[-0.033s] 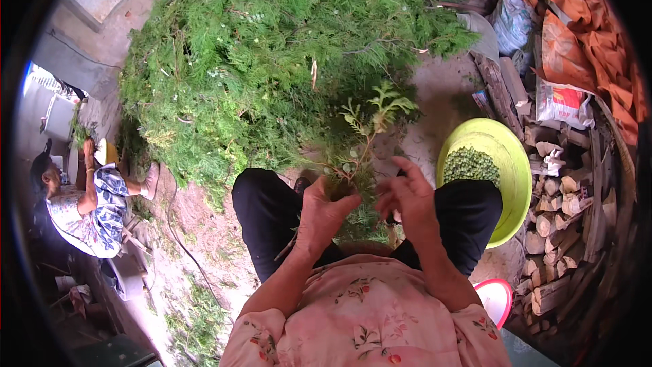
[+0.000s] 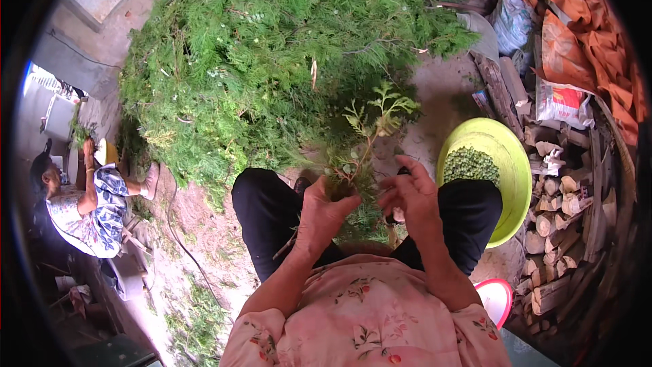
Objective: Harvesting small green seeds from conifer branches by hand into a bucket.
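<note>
My left hand [image 2: 326,212] is closed round the lower stem of a leafy evergreen sprig [image 2: 367,144]. The sprig leans up and right, with small round green seed cones low on it near my fingers. My right hand [image 2: 413,197] hovers just right of the stem, apart from it. Its forefinger is stretched out and the other fingers are loosely bent; nothing shows between them. Beyond my knees rises a large heap of cut evergreen branches [image 2: 265,75]. To the right of my right knee stands a yellow-green basin [image 2: 515,163] with many small green seed cones [image 2: 471,166] inside.
A red-rimmed white basin [image 2: 501,299] is partly hidden by my right sleeve. Split firewood [image 2: 550,231] and an orange tarpaulin [image 2: 570,20] line the right side. At left a seated person [image 2: 81,197] handles a green sprig. A dark cable [image 2: 178,221] crosses the floor.
My right hand has shifted slightly to the right, away from the sprig. My left hand and the sprig stay nearly in place.
</note>
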The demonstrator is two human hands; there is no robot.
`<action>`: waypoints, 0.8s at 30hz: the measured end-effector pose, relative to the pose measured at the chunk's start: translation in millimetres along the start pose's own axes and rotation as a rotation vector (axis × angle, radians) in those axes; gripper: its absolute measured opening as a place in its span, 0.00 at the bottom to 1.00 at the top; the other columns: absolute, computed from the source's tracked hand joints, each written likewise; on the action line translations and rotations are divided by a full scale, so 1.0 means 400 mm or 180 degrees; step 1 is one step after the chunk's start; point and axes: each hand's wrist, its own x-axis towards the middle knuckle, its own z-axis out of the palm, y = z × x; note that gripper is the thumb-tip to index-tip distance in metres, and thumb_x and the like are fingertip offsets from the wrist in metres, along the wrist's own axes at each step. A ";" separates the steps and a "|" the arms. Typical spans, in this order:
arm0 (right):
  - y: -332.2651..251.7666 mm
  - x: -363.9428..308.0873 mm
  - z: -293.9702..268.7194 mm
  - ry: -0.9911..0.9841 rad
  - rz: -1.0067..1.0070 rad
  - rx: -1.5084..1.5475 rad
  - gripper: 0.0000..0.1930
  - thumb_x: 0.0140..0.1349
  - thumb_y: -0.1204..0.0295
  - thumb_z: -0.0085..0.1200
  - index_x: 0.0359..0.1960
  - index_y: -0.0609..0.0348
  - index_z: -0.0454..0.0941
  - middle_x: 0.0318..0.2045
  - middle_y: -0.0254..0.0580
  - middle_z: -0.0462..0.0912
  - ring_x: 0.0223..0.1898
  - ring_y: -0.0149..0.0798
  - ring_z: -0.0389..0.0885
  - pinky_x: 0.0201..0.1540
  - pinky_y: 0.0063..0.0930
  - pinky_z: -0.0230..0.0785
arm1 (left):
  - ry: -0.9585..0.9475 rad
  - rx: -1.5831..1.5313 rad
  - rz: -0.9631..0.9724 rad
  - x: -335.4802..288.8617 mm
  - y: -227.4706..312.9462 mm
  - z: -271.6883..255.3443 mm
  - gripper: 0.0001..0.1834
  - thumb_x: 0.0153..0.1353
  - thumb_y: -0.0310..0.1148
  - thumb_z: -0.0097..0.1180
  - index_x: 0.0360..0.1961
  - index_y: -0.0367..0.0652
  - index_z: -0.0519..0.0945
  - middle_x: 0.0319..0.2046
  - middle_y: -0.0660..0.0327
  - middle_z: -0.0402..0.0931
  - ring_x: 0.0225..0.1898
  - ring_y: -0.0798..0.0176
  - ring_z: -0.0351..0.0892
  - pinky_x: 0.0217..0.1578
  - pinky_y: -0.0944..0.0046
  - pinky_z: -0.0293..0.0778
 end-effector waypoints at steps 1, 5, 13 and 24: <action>0.004 0.001 -0.008 0.0470 -0.0128 0.0366 0.20 0.57 0.78 0.45 0.53 0.60 0.64 0.28 0.39 0.75 0.20 0.28 0.73 0.21 0.18 0.64 | -0.0027 0.0402 0.0038 -0.001 0.002 0.000 0.12 0.43 0.23 0.60 0.31 0.33 0.74 0.25 0.62 0.76 0.26 0.72 0.74 0.29 0.71 0.70; -0.023 -0.017 0.011 0.0070 -0.0938 -0.0972 0.12 0.56 0.81 0.47 0.43 0.60 0.74 0.30 0.40 0.75 0.22 0.29 0.73 0.23 0.17 0.63 | -0.0215 0.0728 0.0250 0.004 -0.020 -0.003 0.12 0.43 0.24 0.58 0.31 0.34 0.74 0.24 0.59 0.77 0.25 0.71 0.74 0.28 0.69 0.70; -0.019 0.031 0.059 -0.0543 -0.2209 -0.2918 0.14 0.51 0.83 0.48 0.40 0.58 0.76 0.28 0.45 0.71 0.26 0.42 0.73 0.27 0.28 0.66 | 0.0126 0.1902 0.0940 -0.006 -0.054 0.023 0.09 0.51 0.37 0.55 0.30 0.42 0.76 0.19 0.51 0.74 0.24 0.45 0.74 0.23 0.53 0.69; -0.070 0.030 0.027 -0.0342 -0.0447 0.0233 0.07 0.60 0.76 0.43 0.40 0.60 0.69 0.28 0.40 0.76 0.23 0.26 0.73 0.22 0.16 0.65 | 0.0064 0.2066 0.0864 -0.005 -0.059 0.009 0.12 0.53 0.38 0.54 0.19 0.42 0.74 0.14 0.53 0.70 0.18 0.48 0.72 0.18 0.56 0.66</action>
